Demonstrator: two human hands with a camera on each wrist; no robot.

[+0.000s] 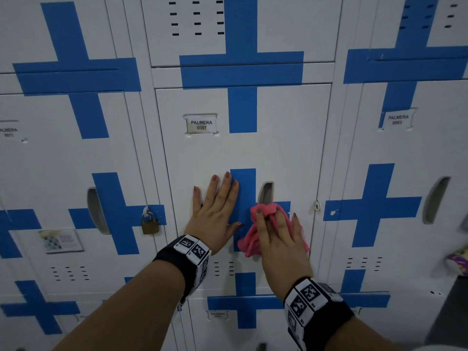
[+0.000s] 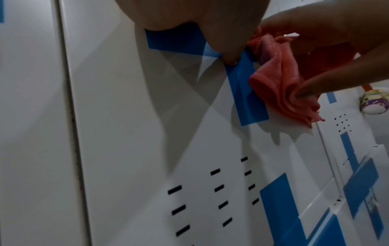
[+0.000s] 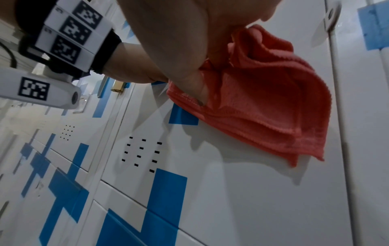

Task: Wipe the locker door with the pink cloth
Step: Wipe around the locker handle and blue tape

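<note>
The white locker door [image 1: 278, 148] with blue cross stripes and a "PALMERA" label fills the middle of the head view. My left hand [image 1: 217, 198] lies flat on it, fingers straight and spread, left of the recessed handle [image 1: 266, 192]. My right hand [image 1: 273, 224] grips the bunched pink cloth [image 1: 249, 241] and holds it against the door just below the handle. From the left wrist, the cloth [image 2: 280, 79] is pinched between thumb and fingers of the right hand [image 2: 336, 33]. Seen from the right wrist, the cloth [image 3: 263, 103] hangs in folds against the door [image 3: 252, 199].
The locker to the left carries a brass padlock [image 1: 150, 222]. A small metal hasp [image 1: 316, 205] sits at the wiped door's right edge. Vent slots [image 1: 224, 268] lie below my hands. A colourful object [image 1: 458, 262] hangs at the far right edge.
</note>
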